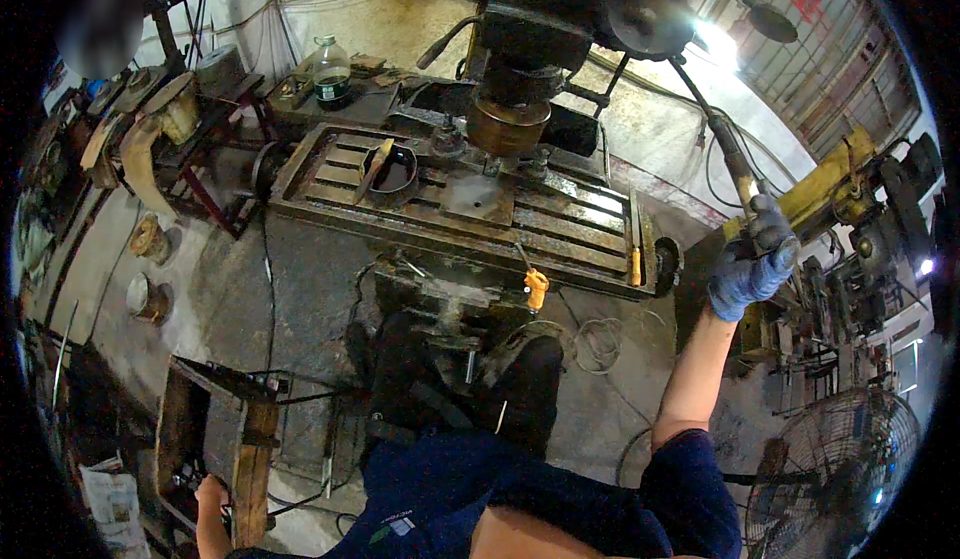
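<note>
My right hand [752,271], in a blue-grey work glove, is closed around the lower end of a long lever handle [735,159] that slants down from the machine head [535,34]. My left hand [211,491], ungloved, reaches into a wooden box [258,449] at the lower left. Its fingers are by small metal parts and partly hidden, so I cannot tell whether they hold anything. In front of me, below the machine's round spindle [508,124], lies a flat metal plate [476,199] with a small dark hole. It rests on the slotted machine table [585,249].
A dark bowl [408,191] with a brush [377,164] stands on the table's left part. An orange-handled tool [536,287] hangs at its front edge. A plastic bottle [330,74] stands behind left. A caged fan [840,469] is at the lower right.
</note>
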`<state>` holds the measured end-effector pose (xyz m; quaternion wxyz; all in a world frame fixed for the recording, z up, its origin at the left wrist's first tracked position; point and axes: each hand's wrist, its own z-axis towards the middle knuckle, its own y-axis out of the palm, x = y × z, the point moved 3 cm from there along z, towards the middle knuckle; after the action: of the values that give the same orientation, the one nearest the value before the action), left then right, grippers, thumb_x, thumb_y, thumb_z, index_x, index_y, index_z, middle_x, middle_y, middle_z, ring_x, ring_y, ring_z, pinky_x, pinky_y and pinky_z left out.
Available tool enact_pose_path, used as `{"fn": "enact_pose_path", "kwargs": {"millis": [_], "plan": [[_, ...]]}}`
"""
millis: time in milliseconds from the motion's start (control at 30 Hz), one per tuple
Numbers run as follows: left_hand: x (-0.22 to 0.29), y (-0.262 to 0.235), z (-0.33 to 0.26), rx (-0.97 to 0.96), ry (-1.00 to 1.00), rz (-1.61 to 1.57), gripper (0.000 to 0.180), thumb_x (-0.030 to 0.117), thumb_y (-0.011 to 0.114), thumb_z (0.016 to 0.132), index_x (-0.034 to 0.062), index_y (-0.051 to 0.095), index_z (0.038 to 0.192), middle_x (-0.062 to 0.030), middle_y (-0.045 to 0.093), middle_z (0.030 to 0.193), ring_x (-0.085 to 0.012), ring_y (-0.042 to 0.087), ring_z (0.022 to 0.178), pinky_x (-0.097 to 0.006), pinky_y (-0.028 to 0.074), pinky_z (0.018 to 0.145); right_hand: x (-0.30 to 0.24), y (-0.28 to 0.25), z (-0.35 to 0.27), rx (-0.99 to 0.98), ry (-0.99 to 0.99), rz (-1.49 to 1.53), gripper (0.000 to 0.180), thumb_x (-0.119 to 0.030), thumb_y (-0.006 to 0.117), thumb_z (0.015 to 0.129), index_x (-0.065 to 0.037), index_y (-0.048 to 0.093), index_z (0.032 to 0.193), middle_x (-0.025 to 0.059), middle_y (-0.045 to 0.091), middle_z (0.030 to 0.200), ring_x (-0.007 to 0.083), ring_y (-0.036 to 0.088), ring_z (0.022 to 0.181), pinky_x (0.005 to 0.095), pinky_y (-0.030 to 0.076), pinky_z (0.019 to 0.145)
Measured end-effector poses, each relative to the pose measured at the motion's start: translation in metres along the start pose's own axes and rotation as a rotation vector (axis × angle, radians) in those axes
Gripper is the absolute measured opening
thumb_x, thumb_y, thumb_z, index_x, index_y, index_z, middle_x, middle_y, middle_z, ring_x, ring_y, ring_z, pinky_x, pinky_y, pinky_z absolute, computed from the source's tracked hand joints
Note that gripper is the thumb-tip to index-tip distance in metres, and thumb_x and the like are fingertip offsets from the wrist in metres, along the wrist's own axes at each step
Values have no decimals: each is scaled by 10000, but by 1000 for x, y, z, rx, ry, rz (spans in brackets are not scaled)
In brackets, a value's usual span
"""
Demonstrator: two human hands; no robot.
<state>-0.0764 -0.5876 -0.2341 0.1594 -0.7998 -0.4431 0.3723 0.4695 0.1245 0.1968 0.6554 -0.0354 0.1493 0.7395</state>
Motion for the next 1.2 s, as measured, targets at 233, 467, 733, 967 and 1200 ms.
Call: {"fn": "enact_pose_path", "kwargs": {"millis": [233, 467, 733, 967, 1200], "plan": [[-9, 16, -3, 76, -32, -115, 342, 139, 623, 734, 13, 476, 1015, -175, 567, 1025, -333, 571, 934, -405, 473, 754, 3, -1, 27, -2, 3, 36, 403, -332, 375, 893, -76, 364, 583, 82, 443, 616, 299, 542, 809, 571, 263, 993], [-5, 12, -1, 379, 31, -324, 254, 134, 608, 715, -27, 497, 877, -209, 597, 906, -382, 578, 871, -421, 478, 706, 4, -5, 90, -193, -113, 95, 280, -271, 509, 824, -6, 508, 730, 121, 536, 716, 315, 557, 783, 488, 393, 868], [-24, 22, 21, 761, 78, -765, 195, 102, 609, 671, -64, 524, 727, -174, 597, 689, -344, 583, 663, -406, 458, 603, -21, -7, 73, 9, -261, -821, 344, -284, 464, 896, 20, 558, 1028, 102, 607, 999, 234, 578, 951, 341, 455, 842], [0, -80, -89, 664, 458, -2429, 431, 162, 507, 881, -9, 409, 1265, -191, 509, 1139, -268, 566, 881, -356, 490, 776, 65, -71, -120, -63, 677, -174, 339, -326, 557, 842, -20, 607, 980, 65, 621, 824, 154, 568, 727, 282, 454, 699], [108, -218, -125, 276, 1179, -2738, 332, 56, 538, 813, 41, 461, 1136, -181, 592, 973, -322, 572, 950, -483, 370, 972, 115, -62, -360, -393, 1744, -145, 255, -277, 679, 765, -62, 631, 894, 24, 606, 806, 104, 543, 701, 262, 431, 567]]}}
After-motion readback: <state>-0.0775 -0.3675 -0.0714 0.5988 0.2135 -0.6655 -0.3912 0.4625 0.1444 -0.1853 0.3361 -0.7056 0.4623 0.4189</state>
